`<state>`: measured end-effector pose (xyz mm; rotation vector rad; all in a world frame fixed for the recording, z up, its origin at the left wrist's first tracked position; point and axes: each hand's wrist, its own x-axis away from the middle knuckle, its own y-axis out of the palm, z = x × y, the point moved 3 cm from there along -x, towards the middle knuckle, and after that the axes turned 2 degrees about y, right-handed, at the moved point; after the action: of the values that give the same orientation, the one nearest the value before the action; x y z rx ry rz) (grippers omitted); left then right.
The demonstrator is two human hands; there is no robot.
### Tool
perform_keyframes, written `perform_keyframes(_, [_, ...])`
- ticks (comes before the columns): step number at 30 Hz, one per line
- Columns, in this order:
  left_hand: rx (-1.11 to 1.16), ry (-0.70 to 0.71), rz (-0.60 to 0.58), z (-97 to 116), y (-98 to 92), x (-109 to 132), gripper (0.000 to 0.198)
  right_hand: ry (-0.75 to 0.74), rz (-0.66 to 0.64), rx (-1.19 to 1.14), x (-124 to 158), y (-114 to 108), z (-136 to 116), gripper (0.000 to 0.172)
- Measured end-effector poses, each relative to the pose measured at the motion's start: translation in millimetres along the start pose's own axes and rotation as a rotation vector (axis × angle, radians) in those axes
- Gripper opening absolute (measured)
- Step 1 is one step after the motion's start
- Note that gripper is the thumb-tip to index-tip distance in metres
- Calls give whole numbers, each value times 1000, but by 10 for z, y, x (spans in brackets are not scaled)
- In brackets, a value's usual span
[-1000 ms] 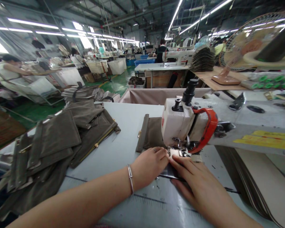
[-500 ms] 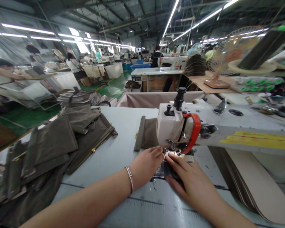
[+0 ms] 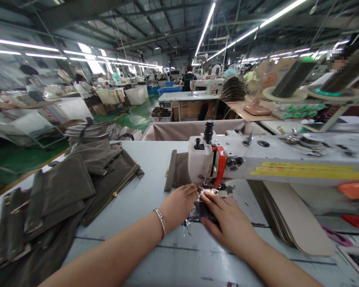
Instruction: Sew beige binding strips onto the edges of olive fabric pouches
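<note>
A white sewing machine with a red guard at its head stands before me. Under the head and behind it lies a grey-brown fabric piece, with a stiff strip and brass-coloured hardware along its left side. My left hand, a silver bangle at the wrist, is closed, its fingers pressed together on the work left of the needle area. What lies beneath its fingertips is mostly hidden. My right hand rests rather flat beside the presser foot, fingers stretched forward and thumb apart. A lamp lights the spot between both hands.
Grey-brown zippered fabric pieces are heaped at the left of the table. Flat rounded panels are stacked on the right beneath the machine arm. Thread cones and a fan stand behind. Other people work farther off.
The view has turned to the right, so the machine and hands sit farther left and more of the right side shows. Both hands keep their places at the needle.
</note>
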<state>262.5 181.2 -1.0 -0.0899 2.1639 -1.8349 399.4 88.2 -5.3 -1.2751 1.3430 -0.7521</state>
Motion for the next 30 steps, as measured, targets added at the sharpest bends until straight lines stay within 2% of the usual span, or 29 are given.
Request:
perform_keyframes(6, [-45,42,-35,24,24,43,20,-22,31,-15,30,-79,-79,44])
perform_keyframes(9, [-29,49,-35,8,37,53,23,-7,42,-4,161,-281,-57,28])
perform_keyframes(12, [50,-4,18,-26,-1,69,30,111,123,59,422,-589,188,20])
perform_keyframes(15, [131,-40,89,-67,-71,86,33,363,269,297,749,-857,592,31])
perform_keyframes(17, [185,-52,99,-113,-106,65,33,476,269,424,910,-911,809,48])
perform_keyframes(19, [207,-95,78,-190,-117,7,30,512,225,460,986,-879,932,56])
perform_keyframes(22, [120,-275,81,-353,-109,-92,23,524,234,475,987,-823,964,57])
perform_keyframes(25, [21,-453,97,-450,-105,-83,31,585,321,495,970,-867,939,56])
perform_keyframes(27, [29,-435,67,-403,-129,-8,32,636,406,454,1001,-941,905,57])
perform_keyframes(30, [108,-297,74,-191,-249,161,32,658,529,341,1132,-1011,736,63])
